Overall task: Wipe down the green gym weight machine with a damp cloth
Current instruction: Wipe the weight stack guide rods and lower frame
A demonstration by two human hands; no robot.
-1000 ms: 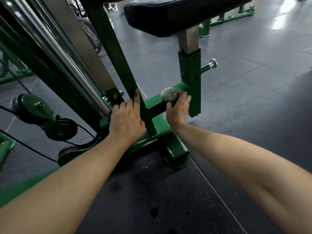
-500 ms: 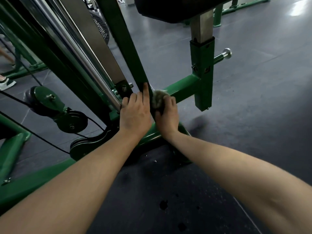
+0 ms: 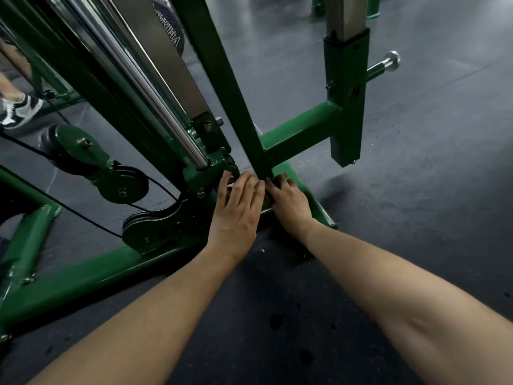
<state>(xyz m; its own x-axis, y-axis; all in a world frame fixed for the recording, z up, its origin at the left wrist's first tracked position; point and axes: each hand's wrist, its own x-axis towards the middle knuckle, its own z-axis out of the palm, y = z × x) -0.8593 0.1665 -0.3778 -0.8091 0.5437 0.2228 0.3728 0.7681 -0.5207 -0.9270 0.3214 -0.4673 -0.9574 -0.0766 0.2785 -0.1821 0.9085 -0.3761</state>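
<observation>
our left hand (image 3: 236,209): flat, fingers straight, on green machine (image 3: 299,134) base | our right hand (image 3: 288,198): fingers bent, cloth hidden, can't tell grip

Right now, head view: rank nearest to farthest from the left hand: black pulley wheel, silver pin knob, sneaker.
From the left hand:
1. Black pulley wheel, to its left, low on the frame.
2. Silver pin knob, up and right, on the seat post.
3. Sneaker, far left on the floor.
</observation>
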